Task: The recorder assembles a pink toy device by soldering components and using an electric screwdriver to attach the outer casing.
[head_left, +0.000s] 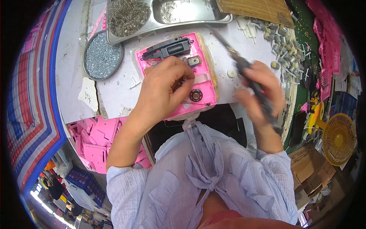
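Note:
A pink plastic housing (207, 82) lies on a padded rest at the middle of the table. Fitted in it are a black mechanism (169, 49), a small motor (194, 61) and a round black speaker (196, 95). My left hand (166, 82) is over the housing's left half, fingers curled and pinched together; whatever they hold is hidden. To the right of the housing, my right hand (263, 89) grips a dark electric screwdriver (249, 76), its long bit angled up and left. Motion smears this hand and the tool, which are apart from the housing.
A metal tray (152, 23) with small metal parts stands at the back, beside a round dish of screws (102, 55). Grey motors (284, 44) are heaped at the right. Pink panels (97, 141) fill a space at lower left. A yellow fan (338, 139) stands far right.

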Available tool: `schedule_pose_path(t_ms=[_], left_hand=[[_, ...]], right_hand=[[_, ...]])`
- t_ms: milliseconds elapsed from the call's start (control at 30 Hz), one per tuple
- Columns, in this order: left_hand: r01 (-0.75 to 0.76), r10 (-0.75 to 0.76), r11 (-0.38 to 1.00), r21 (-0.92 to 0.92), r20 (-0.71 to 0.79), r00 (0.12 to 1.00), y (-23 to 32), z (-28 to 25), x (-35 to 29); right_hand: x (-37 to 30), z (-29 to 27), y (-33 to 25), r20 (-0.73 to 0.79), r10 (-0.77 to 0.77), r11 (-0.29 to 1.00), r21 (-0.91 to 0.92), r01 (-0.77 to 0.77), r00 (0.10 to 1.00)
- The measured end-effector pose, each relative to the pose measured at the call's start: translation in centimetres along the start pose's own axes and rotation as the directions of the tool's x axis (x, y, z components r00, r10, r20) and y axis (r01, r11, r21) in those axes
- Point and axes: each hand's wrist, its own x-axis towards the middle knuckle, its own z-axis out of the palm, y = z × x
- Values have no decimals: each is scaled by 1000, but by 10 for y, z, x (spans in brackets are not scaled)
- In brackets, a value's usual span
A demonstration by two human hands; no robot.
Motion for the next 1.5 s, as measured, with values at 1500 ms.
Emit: schedule_pose_path(t_ms=[1500], left_hand=[[-145, 100, 970, 196, 224, 970, 0, -10, 7]], right_hand=[[-5, -33, 1, 337, 131, 980, 96, -172, 932]])
